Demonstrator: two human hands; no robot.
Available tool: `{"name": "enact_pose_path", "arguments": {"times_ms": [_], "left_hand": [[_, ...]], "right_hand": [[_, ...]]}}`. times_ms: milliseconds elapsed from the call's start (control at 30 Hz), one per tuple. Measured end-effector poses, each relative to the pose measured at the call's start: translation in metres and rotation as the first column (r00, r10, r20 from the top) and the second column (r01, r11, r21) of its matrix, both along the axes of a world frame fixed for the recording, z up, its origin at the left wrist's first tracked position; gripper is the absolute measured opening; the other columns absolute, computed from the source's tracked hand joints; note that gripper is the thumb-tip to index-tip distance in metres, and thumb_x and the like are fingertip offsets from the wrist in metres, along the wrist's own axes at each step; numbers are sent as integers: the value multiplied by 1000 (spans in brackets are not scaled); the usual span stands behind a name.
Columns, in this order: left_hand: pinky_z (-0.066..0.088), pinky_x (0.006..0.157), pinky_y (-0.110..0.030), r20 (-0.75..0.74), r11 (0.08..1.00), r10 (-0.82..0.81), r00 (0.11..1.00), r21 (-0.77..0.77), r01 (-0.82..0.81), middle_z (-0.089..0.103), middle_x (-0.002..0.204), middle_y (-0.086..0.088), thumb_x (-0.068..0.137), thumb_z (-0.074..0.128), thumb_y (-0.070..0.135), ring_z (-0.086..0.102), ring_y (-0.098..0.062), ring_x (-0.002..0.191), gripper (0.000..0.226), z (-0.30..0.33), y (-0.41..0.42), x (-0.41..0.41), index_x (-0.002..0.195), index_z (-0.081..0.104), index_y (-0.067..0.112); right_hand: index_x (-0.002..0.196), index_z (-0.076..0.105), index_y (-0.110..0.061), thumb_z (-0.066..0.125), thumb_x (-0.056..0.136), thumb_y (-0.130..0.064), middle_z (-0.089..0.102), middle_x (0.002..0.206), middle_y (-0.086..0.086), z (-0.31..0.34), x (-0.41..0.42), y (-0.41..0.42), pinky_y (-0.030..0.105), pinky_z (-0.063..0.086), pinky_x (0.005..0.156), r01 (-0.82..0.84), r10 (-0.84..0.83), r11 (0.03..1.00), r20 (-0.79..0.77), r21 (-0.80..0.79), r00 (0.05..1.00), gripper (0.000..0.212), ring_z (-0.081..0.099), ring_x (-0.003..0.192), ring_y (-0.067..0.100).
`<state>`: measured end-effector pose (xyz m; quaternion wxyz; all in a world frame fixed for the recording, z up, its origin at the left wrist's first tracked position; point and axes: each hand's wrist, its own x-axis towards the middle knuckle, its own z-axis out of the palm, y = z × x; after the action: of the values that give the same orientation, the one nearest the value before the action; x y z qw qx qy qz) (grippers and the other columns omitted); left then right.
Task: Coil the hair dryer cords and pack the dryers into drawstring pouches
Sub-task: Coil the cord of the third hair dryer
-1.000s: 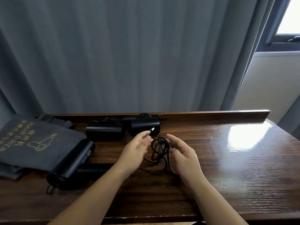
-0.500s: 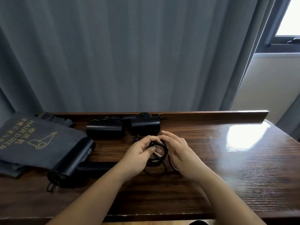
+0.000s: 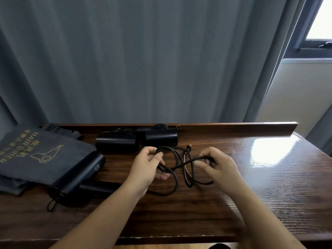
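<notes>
A: so where's the cord [image 3: 179,168] at? looks like a mess

B: middle of the wooden table [image 3: 269,186], loose black loops crossing over each other like a figure eight. left hand [image 3: 146,169] has its fingers curled round the loop at the 9 o'clock side, right hand [image 3: 218,166] pinches the strand at the 3 o'clock side, both gripping it for real. plug end [image 3: 189,147] pokes up around 12 o'clock

A: and the dryer it belongs to?

B: the cord trails off toward 8 o'clock to a black dryer [image 3: 77,175] lying on its side, its barrel resting against a grey pouch [image 3: 36,155] with gold HAIR DRIER print, out at 9 o'clock

A: any others?

B: two more black dryers [image 3: 116,141] [image 3: 160,138] side by side at 11 to 12 o'clock, against the raised back edge, cords bundled behind them. grey curtain [image 3: 143,60] behind all of it
</notes>
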<state>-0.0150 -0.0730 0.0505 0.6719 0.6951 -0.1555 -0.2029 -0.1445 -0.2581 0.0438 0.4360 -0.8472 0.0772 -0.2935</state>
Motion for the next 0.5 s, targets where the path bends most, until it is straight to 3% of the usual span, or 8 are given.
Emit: {"name": "enact_pose_path", "arguments": {"times_ms": [167, 267, 367, 500], "left_hand": [[62, 69, -34, -204, 993, 87, 975, -66, -102, 71, 100, -20, 103, 53, 18, 76, -30, 81, 15, 0, -1, 1, 109, 57, 5], [61, 82, -35, -194, 994, 93, 977, -42, -103, 69, 109, -16, 100, 58, 19, 73, -25, 94, 19, -2, -4, 2, 115, 58, 8], [58, 90, -34, -204, 998, -44, 978, 30, 51, 62, 126, -12, 100, 60, 23, 68, -23, 106, 44, -4, -8, -5, 140, 47, 12], [60, 82, -36, -397, 958, -252, 883, 26, 285, 72, 114, -18, 102, 55, 32, 72, -29, 101, 35, -2, -9, -20, 126, 61, 8]], "right_hand": [[77, 64, -36, 80, 82, -27, 60, 82, -13, 15, -5, 3, 10, 38, 64, 33, -25, 981, 42, -190, 999, 19, 56, 70, 9], [76, 66, -30, 81, 82, -24, 60, 85, -18, 19, -6, 15, 9, 38, 65, 31, -31, 966, 4, -255, 1000, 18, 58, 74, 7], [78, 68, -23, 79, 84, -14, 63, 82, -15, 17, -5, 26, 9, 40, 63, 25, -20, 992, 42, -128, 999, 16, 60, 72, 9], [77, 66, -25, 75, 87, -8, 66, 76, -7, 12, -2, 31, 10, 43, 61, 69, -72, 997, 98, 36, 993, 21, 59, 68, 8]]}}
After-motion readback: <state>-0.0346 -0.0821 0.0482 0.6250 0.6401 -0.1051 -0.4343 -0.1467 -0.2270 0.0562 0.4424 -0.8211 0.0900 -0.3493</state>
